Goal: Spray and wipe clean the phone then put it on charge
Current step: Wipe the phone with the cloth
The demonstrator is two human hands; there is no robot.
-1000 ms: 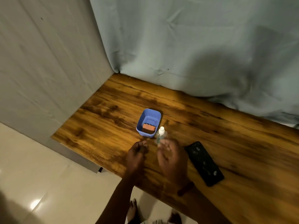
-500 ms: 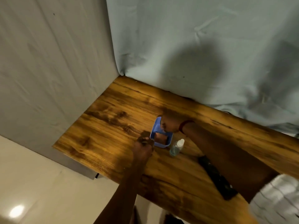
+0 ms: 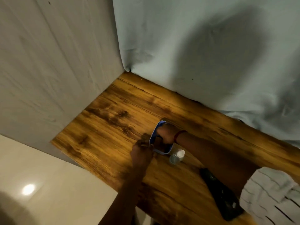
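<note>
The black phone (image 3: 219, 191) lies flat on the wooden table (image 3: 113, 127) at the lower right, partly behind my right forearm. A small clear spray bottle (image 3: 177, 157) with a white cap stands to its left. Just beyond the bottle sits a blue tray (image 3: 164, 153). My right hand (image 3: 166, 133) reaches down into the tray with its fingers curled and covers what lies inside. My left hand (image 3: 142, 152) grips the tray's near-left rim.
Pale cloth (image 3: 194, 54) hangs along the back and left of the table. The table's left edge (image 3: 68, 153) drops to a light tiled floor (image 3: 48, 184). My striped white sleeve (image 3: 272, 197) fills the lower right corner.
My right hand let go of the spray bottle, which now stands on the table, and reached into the blue tray. My left hand moved onto the tray's rim. The view shifted left.
</note>
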